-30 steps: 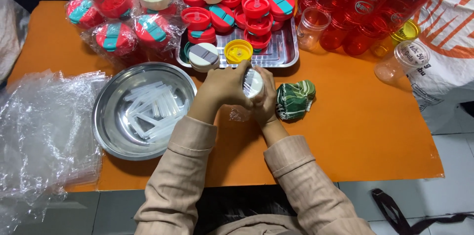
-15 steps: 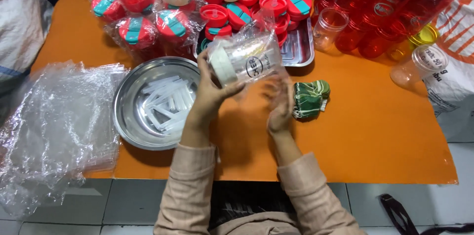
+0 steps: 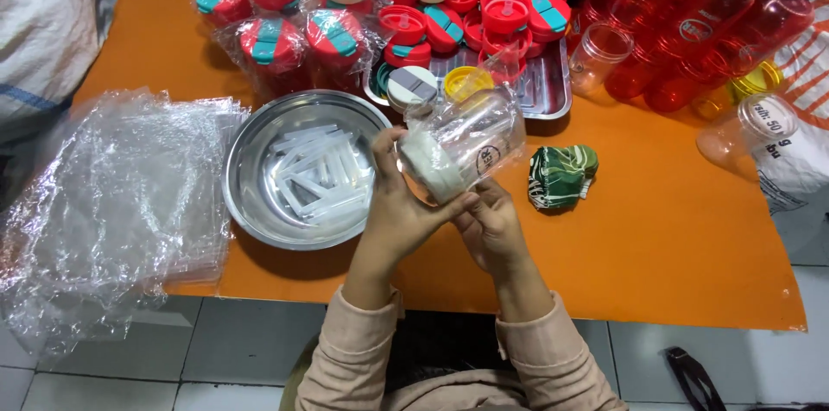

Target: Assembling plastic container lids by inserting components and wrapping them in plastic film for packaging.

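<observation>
Orange table (image 3: 673, 230) over grey tile floor, head cam only. Left hand (image 3: 399, 204) wrapped round the white-lid end of a clear jar (image 3: 462, 145), right hand (image 3: 492, 225) pinching it from below w/ closed fingers, jar lying tilted above table centre. Steel bowl (image 3: 250, 195) of white strips just left, green cloth wad (image 3: 561, 176) just right. Clear bags (image 3: 112, 195) piled far left, red lids in tray (image 3: 557, 96) behind, red bottles (image 3: 691, 31) top right.
</observation>
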